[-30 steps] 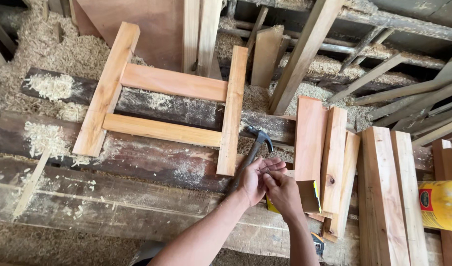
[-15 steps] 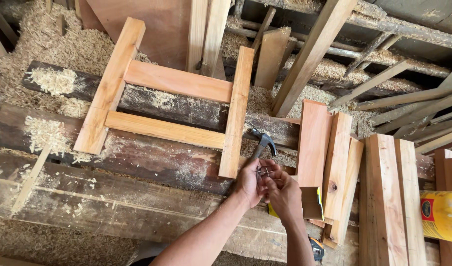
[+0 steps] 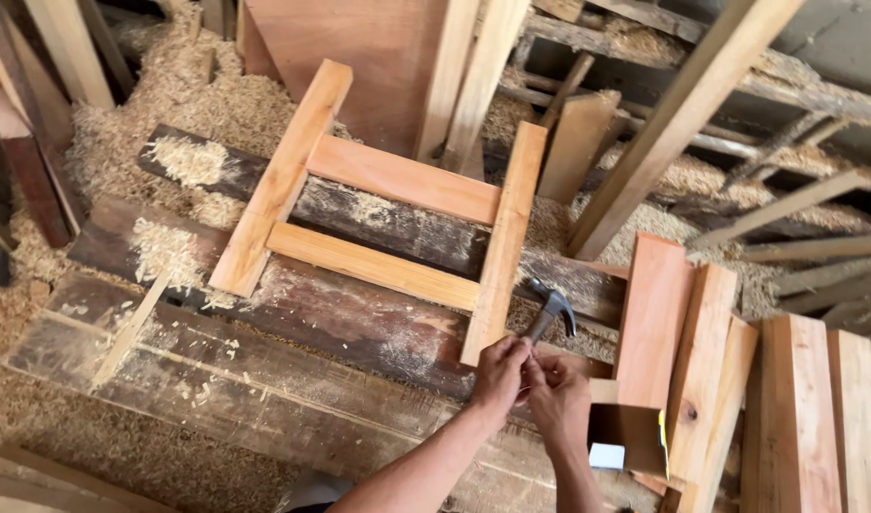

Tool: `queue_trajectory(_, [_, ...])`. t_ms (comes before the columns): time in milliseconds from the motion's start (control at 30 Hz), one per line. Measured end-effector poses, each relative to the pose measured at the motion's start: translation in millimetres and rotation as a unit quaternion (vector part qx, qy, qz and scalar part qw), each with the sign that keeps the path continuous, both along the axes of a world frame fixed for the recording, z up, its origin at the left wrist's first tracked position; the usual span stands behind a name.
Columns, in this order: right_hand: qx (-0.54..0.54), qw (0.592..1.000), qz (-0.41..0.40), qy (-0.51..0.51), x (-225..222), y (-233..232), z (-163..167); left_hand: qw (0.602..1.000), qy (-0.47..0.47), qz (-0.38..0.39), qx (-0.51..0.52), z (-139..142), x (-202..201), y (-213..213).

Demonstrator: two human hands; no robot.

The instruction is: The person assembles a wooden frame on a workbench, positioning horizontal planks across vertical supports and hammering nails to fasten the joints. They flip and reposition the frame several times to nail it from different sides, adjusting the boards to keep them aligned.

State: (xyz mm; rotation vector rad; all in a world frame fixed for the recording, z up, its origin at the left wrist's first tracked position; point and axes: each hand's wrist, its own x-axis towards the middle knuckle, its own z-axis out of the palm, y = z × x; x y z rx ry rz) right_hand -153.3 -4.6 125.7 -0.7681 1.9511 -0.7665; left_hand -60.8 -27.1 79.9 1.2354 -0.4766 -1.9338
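By frame [image 3: 397, 214] corner, L hand [image 3: 500, 372] grips hammer [image 3: 548, 313]; R hand [image 3: 557, 394] clenched alongside.

Small open brown cardboard box [image 3: 635, 439] bottom right

You are standing in a carpentry workshop, and nearly everything in front of you says so. Loose sawdust and shavings [image 3: 184, 100] lie heaped over the ground and drift across the dark, worn planks [image 3: 293, 332] that serve as your work surface. A half-built frame of pale new timber [image 3: 388, 223] lies flat on those planks, two long rails joined by two cross pieces. Cut boards [image 3: 701, 361] are stacked to your right, and rough lengths of lumber [image 3: 682, 114] lean at angles behind. A claw hammer [image 3: 549, 309] rests by the frame, and a small open cardboard box [image 3: 630, 437] sits among the boards.
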Motion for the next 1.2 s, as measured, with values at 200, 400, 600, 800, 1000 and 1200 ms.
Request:
queue_trajectory(200, [-0.102, 0.988, -0.023, 0.112, 19, 7, -73, 0.991, -0.022, 0.129, -0.022, -24, 55, -14])
queue_trajectory(400, [0.116, 0.974, 0.011, 0.192, 33, -3, -123, 0.979, -0.059, 0.194, 0.035, -32, 132, -36])
queue_trajectory(600, [0.111, 0.980, -0.125, -0.107, 9, -32, -123, 0.971, -0.026, 0.238, -0.019, -27, 193, -69])
queue_trajectory(800, [-0.039, 0.991, -0.121, -0.035, 47, -52, -121, 0.927, -0.266, 0.250, -0.091, -43, 266, -112])
queue_trajectory(1000, [-0.053, 0.990, 0.018, -0.133, 152, -106, -71, 0.822, -0.448, 0.334, -0.109, -38, 361, -162])
queue_trajectory(1200, [-0.037, 0.966, 0.255, 0.033, 281, -202, -35, 0.757, -0.604, 0.233, -0.089, -32, 440, -189])
